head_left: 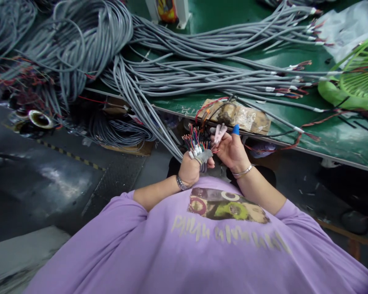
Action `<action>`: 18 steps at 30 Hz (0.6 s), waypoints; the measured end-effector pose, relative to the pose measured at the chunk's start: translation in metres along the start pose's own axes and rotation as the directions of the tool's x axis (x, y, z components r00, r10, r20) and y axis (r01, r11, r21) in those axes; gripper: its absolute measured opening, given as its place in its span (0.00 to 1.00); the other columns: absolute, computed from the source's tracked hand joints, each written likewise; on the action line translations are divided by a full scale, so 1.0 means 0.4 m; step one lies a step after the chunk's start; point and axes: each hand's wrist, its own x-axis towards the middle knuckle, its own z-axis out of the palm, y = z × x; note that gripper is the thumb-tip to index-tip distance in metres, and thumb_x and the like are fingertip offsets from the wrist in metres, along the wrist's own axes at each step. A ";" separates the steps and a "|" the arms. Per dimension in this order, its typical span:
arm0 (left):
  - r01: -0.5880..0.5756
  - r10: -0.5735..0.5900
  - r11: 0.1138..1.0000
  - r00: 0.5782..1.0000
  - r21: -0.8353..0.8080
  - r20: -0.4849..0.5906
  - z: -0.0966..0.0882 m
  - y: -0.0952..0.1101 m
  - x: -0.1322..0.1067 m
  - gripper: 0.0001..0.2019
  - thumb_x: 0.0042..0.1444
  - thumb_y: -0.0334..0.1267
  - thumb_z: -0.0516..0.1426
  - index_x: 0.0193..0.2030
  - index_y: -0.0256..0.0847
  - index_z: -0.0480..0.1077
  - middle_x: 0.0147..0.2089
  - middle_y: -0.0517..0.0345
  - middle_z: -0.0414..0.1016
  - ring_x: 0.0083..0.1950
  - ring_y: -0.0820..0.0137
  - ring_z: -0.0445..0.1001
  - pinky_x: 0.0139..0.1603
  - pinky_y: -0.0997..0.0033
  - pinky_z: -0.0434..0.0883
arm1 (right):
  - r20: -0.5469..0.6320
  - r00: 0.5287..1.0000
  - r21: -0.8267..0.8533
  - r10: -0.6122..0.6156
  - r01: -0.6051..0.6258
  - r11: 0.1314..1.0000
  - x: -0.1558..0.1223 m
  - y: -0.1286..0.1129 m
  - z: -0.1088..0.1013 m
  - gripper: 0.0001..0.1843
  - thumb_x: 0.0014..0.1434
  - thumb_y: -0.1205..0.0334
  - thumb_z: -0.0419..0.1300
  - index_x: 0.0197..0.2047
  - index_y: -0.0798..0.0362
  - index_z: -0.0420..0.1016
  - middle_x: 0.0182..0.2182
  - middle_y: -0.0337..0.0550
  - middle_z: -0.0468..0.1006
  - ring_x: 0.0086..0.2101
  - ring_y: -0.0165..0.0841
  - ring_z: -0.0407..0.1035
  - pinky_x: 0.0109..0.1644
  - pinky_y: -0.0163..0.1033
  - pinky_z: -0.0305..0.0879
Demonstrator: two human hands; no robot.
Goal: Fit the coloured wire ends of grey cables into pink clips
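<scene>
My left hand [190,168] is closed in a fist round a bundle of grey cable ends [203,157], whose stripped coloured wires [196,141] fan upward. My right hand [230,149] sits just to the right of them, fingers curled, with pale covers on the fingertips and a blue cap [236,130] on one finger. Its fingertips pinch at the coloured wires near a small taped fixture [237,115] on the bench edge. Each wrist carries a metal band.
A green bench [340,136] holds long grey cables [202,77] with stripped ends. Large grey cable coils [76,41] hang at upper left. A green plastic basket [355,79] stands at right. Dark floor with a yellow-black stripe [70,155] lies to the left.
</scene>
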 end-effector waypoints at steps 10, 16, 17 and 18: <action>-0.024 0.024 1.000 0.999 -0.014 -0.043 0.037 0.009 0.018 0.20 0.41 0.51 0.68 0.22 0.35 0.69 0.19 0.60 0.71 0.21 0.75 0.72 0.28 0.72 0.75 | -0.066 0.996 -0.047 -0.068 0.065 0.997 0.002 0.005 0.010 0.25 0.51 0.36 0.66 0.33 0.51 0.73 0.25 0.36 0.73 0.24 0.26 0.63 0.26 0.34 0.58; -0.018 0.017 1.000 0.999 -0.006 -0.051 0.041 0.007 0.024 0.20 0.41 0.50 0.68 0.24 0.35 0.70 0.20 0.61 0.71 0.20 0.74 0.71 0.26 0.72 0.75 | 0.003 0.999 -0.128 -0.049 0.049 0.991 0.010 0.008 0.004 0.29 0.49 0.29 0.63 0.34 0.50 0.73 0.22 0.37 0.72 0.25 0.30 0.66 0.27 0.37 0.61; -0.019 0.019 1.000 0.999 -0.003 -0.049 0.041 0.005 0.024 0.19 0.41 0.50 0.68 0.24 0.35 0.70 0.19 0.60 0.71 0.20 0.74 0.71 0.25 0.73 0.74 | 0.020 0.998 -0.139 -0.057 0.059 0.989 0.011 0.008 0.004 0.30 0.50 0.29 0.62 0.35 0.50 0.73 0.22 0.37 0.73 0.26 0.31 0.67 0.28 0.38 0.61; -0.020 0.020 1.000 0.999 0.000 -0.046 0.041 0.003 0.025 0.19 0.41 0.50 0.68 0.23 0.35 0.70 0.19 0.60 0.71 0.20 0.74 0.71 0.25 0.73 0.74 | 0.033 0.997 -0.142 -0.067 0.071 0.987 0.012 0.009 0.004 0.30 0.50 0.29 0.62 0.36 0.49 0.73 0.23 0.38 0.73 0.27 0.32 0.68 0.28 0.38 0.62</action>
